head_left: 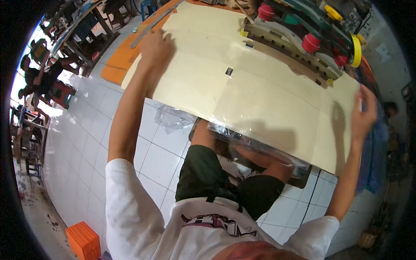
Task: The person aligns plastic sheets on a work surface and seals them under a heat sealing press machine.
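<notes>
A large cream sheet covers most of the tabletop, with a clear plastic film over its nearer part. My left hand is at the sheet's upper left edge, near a metal ruler; its fingers are smeared by motion. At the sheet's right edge is my right hand, its fingers bent around the edge area. A small dark piece lies mid-sheet, and another dark piece sits farther back, near the machine.
A green machine with red knobs and a slotted metal bar stands at the back right. An orange table edge shows at left. Orange stacked pieces are on the floor. Another person sits far left.
</notes>
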Motion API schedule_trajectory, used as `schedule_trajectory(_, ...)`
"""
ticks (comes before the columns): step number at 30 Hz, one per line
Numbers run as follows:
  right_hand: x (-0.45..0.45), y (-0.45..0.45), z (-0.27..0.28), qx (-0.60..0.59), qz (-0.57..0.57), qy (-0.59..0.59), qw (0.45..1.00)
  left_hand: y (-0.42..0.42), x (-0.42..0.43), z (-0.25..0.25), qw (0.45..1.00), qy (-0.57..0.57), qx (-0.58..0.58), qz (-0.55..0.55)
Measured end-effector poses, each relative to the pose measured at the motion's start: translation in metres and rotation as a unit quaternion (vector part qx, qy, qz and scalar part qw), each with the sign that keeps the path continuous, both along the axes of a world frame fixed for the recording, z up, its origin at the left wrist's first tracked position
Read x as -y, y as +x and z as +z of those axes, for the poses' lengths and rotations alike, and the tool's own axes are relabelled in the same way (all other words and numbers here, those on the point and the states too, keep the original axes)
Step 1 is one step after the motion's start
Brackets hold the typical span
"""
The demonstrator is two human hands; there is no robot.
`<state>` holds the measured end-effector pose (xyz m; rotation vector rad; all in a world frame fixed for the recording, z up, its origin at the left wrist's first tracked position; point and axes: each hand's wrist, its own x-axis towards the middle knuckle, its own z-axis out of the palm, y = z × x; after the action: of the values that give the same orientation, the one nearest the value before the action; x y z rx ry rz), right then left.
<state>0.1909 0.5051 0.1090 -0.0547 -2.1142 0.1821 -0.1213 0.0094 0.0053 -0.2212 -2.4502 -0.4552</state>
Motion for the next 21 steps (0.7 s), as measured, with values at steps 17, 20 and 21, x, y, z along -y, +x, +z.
schedule_trajectory(17, 0.163, -0.189, -0.084, 0.365, 0.198, 0.011, 0.910, -0.024, 0.017, 0.017, 0.974, -0.033, 0.215, -0.061)
schedule_trajectory(20, 0.164, -0.192, -0.076, 0.394, 0.211, 0.020, 0.894, -0.050, 0.020, 0.004, 0.972, -0.088, 0.207, -0.071)
schedule_trajectory(21, 0.164, -0.194, -0.076, 0.394, 0.210, 0.020, 0.895, -0.050, 0.019, 0.006, 0.969, -0.109, 0.201, -0.094)
